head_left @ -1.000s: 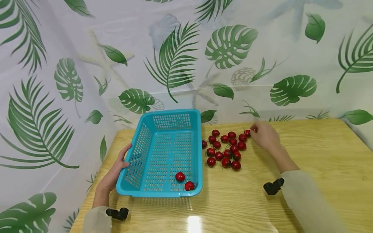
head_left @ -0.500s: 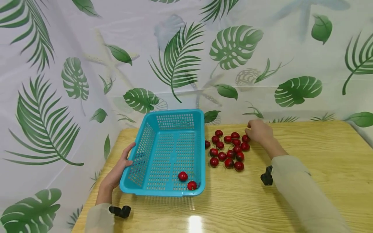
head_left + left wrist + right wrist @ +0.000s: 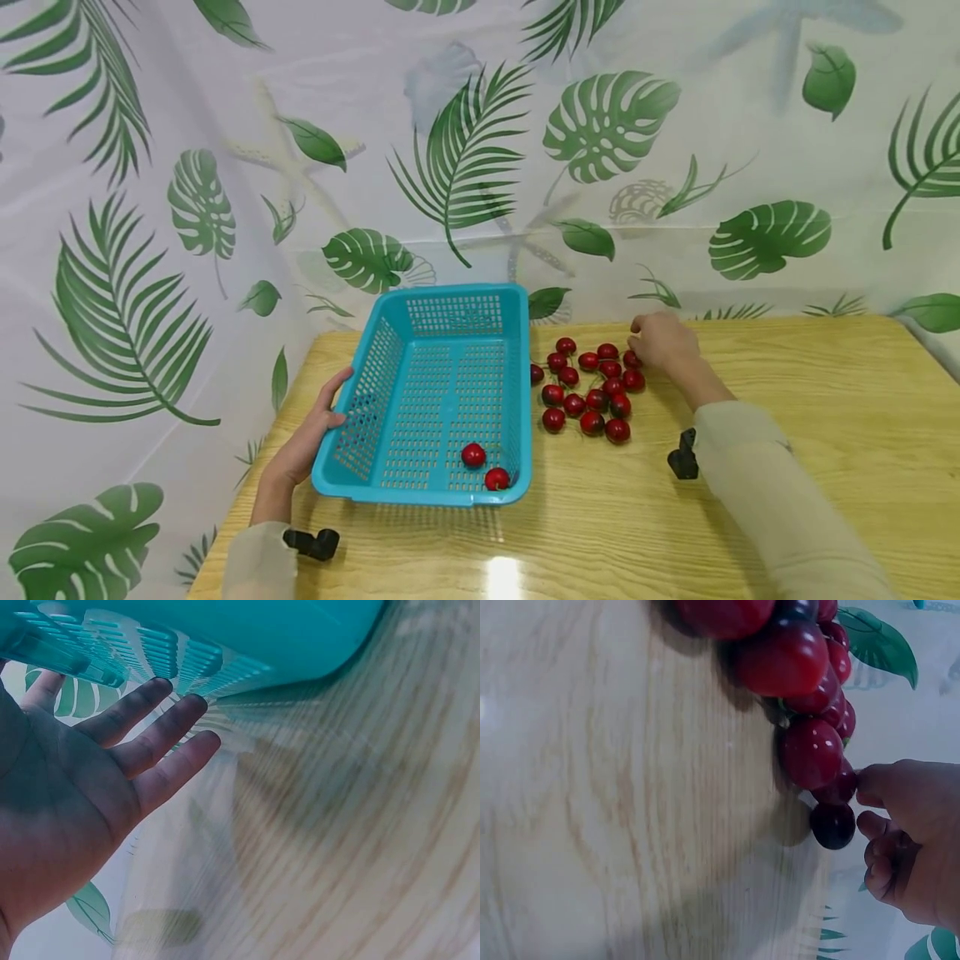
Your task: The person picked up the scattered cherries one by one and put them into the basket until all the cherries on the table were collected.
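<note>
A blue plastic basket [image 3: 437, 497] with two red cherries [image 3: 473, 455] inside stands on the left, its left side wall in my left hand [image 3: 307, 433]. The left thumb hooks over the rim; in the left wrist view the other fingers spread out beneath the basket's outer side. My right hand [image 3: 667, 343] is at the far right of a loose group of cherries [image 3: 597, 400]. Its fingers are curled close to a dark cherry [image 3: 832, 825] in the right wrist view. Whether the fingertips pinch a stem is too small to tell.
The pale wooden table [image 3: 600, 533] meets a leaf-patterned cloth [image 3: 480, 167] at its back and left. The cherries lie just right of the basket, some touching each other.
My right hand has shifted slightly left and now covers the far-right cherry. The left hand stays on the basket, and the two cherries inside lie as before.
</note>
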Available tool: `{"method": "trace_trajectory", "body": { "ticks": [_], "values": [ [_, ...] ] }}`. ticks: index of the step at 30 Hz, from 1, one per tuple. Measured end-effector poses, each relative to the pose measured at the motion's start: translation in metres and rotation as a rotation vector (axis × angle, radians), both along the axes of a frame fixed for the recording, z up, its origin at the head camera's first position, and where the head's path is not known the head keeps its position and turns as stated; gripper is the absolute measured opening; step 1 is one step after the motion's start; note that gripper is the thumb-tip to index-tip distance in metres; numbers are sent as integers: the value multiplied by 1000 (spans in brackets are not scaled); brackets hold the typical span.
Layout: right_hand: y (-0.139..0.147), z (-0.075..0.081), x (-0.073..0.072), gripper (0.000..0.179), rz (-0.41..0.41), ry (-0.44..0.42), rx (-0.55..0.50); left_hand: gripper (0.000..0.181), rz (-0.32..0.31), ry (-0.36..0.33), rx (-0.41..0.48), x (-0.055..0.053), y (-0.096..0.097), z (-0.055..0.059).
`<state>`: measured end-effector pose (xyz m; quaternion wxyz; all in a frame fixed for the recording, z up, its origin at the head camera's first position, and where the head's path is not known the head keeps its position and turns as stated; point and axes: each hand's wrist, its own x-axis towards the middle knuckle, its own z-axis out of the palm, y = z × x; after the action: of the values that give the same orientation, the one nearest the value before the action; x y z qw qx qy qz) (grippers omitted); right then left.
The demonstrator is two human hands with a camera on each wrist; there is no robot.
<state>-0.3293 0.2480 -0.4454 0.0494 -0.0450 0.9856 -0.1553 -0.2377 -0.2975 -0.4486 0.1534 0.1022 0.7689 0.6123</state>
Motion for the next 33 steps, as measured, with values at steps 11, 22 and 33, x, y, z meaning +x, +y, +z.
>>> {"method": "trace_trajectory", "body": {
  "ticks": [11,22,33],
  "values": [
    [0,0,-2,33,-10,-69,-27,79,-7,-8,8,1,-1,0],
    [17,0,4,28,6,-82,-35,79,-7,-3,-2,0,0,1],
    [26,10,15,25,28,-29,-147,79,-3,-3,0,1,0,1]
  ]
}}
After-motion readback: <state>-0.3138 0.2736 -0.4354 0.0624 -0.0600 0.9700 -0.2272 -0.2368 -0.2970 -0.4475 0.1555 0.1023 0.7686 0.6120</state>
